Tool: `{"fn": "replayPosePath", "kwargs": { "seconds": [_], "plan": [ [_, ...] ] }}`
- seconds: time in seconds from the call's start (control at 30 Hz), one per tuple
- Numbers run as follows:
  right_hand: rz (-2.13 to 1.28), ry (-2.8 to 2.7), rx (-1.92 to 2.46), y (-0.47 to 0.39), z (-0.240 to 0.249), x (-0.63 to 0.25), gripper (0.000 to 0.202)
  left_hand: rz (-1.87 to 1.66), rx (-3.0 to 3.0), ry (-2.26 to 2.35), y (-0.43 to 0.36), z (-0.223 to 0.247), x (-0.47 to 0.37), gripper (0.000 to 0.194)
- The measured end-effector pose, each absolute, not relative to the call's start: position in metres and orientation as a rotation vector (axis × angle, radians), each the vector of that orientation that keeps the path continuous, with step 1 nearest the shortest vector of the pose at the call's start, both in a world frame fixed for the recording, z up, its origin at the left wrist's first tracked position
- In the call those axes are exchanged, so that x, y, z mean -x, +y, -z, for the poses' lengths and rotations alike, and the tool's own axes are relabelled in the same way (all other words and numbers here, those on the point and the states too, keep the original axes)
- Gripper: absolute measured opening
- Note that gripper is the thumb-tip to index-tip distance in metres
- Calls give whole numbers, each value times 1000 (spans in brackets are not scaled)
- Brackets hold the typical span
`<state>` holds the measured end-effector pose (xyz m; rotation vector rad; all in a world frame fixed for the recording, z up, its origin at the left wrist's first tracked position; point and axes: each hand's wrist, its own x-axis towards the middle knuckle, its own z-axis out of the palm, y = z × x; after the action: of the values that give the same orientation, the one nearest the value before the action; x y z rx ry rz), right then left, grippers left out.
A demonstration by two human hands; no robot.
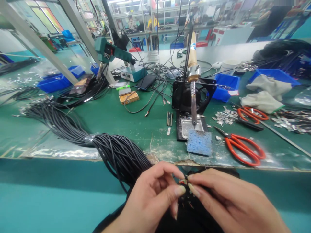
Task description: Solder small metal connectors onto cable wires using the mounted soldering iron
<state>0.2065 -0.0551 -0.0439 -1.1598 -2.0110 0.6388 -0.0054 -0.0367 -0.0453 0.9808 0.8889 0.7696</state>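
My left hand [155, 191] is closed over my lap, its thumb and forefinger around a cable end with thin coloured wires [183, 182]. Right beside it, the thumb and forefinger of my right hand [225, 194] pinch at the same spot; what they grip is too small and covered to make out. A thick bundle of black cables [119, 149] runs from the bench down behind my left hand. More loose wire ends show dimly against the dark cloth below my fingertips.
A soldering iron [193, 97] points down over a metal tray, with a blue sponge [199, 142] in front. To the right lie red-handled scissors [243, 149], another red-handled tool [252, 115], metal connector pieces [224, 117] and gloves [263, 94]. Blue bins [54, 83] stand farther back.
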Motion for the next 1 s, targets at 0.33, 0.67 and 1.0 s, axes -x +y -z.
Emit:
{"fn": "replayPosePath", "kwargs": {
  "seconds": [0.33, 0.67, 1.0],
  "plan": [
    [-652, -2021, 1167, -53, 44, -203, 19, -775, -979, 885, -36, 47, 5, 14],
    [-680, -2013, 1181, -54, 46, -205, 18, -762, -1009, 886, -36, 45, 4, 18],
    [-670, -2022, 1153, -54, 42, -205, 21, -773, -957, 903, -36, 43, 3, 15]
  ]
}}
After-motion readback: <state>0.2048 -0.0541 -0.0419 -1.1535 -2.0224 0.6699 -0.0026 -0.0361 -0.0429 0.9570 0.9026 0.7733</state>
